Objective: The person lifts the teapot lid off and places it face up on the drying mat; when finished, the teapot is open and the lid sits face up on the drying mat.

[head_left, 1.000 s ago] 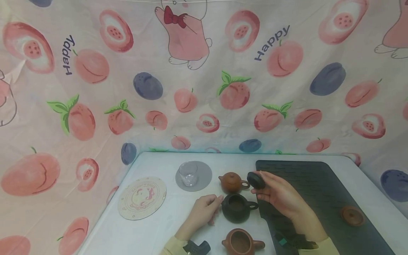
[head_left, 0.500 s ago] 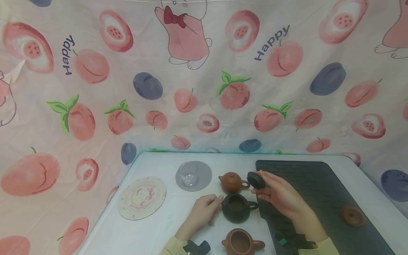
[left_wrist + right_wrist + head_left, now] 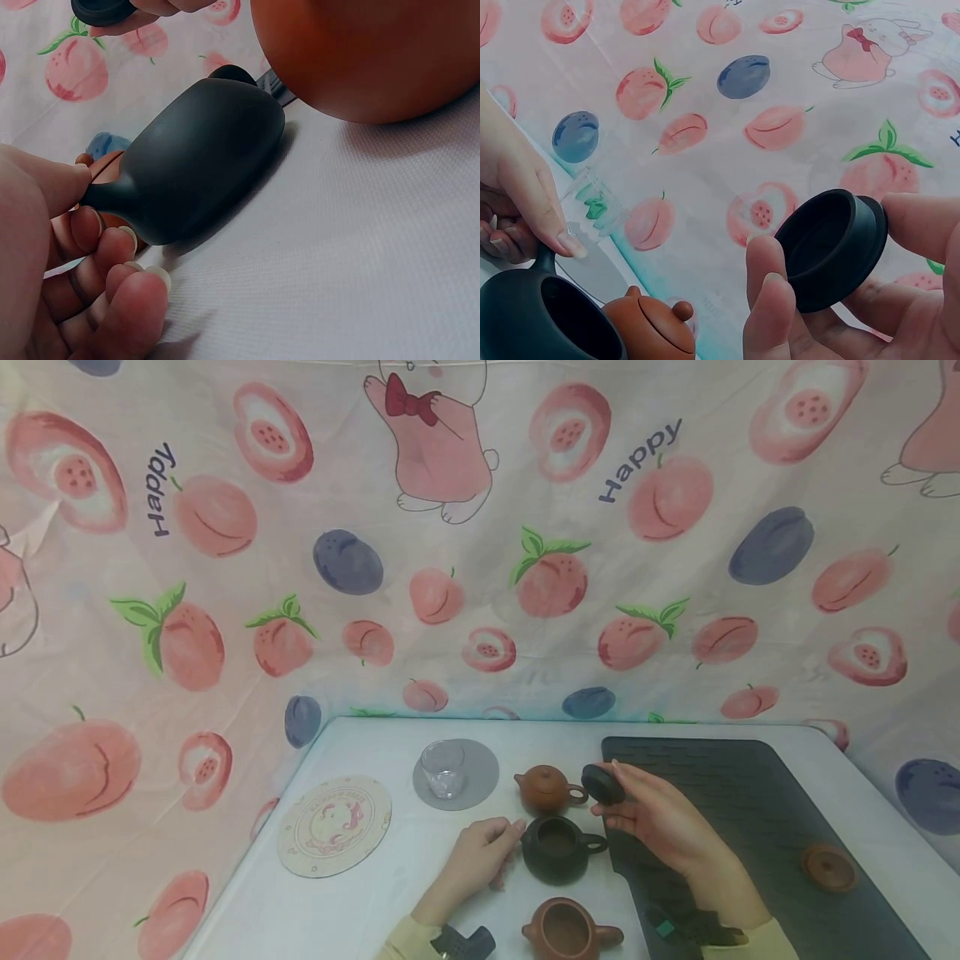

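Note:
A black teapot [image 3: 553, 872] stands lidless on the table, its round opening facing up and its handle to the right. The thumb and fingers of my left hand [image 3: 477, 858] pinch its short spout [image 3: 105, 196]. Above the tray's left edge, my right hand [image 3: 663, 818] holds the black teapot lid [image 3: 602, 784] tilted, fingers round its rim. The lid's hollow underside [image 3: 817, 236] shows in the right wrist view. Just behind the black pot sits a brown teapot [image 3: 543, 790] with its lid on. Nearer to me is a reddish-brown teapot [image 3: 566, 935] without a lid.
A dark tray [image 3: 720, 793] covers the table's right side, with a brown lid [image 3: 829, 868] lying on it. At the back left, a clear glass cup [image 3: 444, 768] stands on a grey round mat [image 3: 483, 777]. A patterned round mat [image 3: 334, 827] lies farther left.

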Tool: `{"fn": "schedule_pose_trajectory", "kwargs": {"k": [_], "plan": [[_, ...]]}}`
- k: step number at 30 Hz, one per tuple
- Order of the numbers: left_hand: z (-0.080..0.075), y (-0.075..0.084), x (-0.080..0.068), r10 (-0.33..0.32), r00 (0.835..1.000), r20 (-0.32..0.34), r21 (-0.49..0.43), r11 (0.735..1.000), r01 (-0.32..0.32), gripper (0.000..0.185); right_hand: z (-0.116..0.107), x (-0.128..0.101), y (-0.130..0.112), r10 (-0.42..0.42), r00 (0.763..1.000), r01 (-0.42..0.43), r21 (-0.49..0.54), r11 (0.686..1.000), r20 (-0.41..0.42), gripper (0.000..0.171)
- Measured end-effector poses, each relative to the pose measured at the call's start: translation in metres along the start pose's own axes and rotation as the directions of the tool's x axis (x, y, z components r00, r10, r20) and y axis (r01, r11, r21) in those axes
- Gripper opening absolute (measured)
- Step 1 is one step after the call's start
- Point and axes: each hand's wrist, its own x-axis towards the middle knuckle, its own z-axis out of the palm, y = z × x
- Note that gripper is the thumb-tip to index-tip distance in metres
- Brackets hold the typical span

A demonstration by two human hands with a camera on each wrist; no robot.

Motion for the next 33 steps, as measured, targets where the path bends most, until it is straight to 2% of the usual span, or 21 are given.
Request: {"fn": "schedule_pose_trajectory", "kwargs": {"k": [8, 33], "plan": [[0.0002, -0.0002, 0.0002, -0.002, 1.000, -0.003, 0.005, 1.000, 0.002, 0.050, 0.0011, 0.0010, -0.0004, 0.021, 0.999, -0.021, -0.004, 1.000, -0.030, 0.031], [-0.0001, 0.0008, -0.0006, 0.002, 1.000, -0.002, -0.003, 1.000, -0.002, 0.048, 0.0004, 0.0011, 0.0004, 0.036, 0.999, -0.036, -0.009, 0.999, -0.041, 0.036]]}}
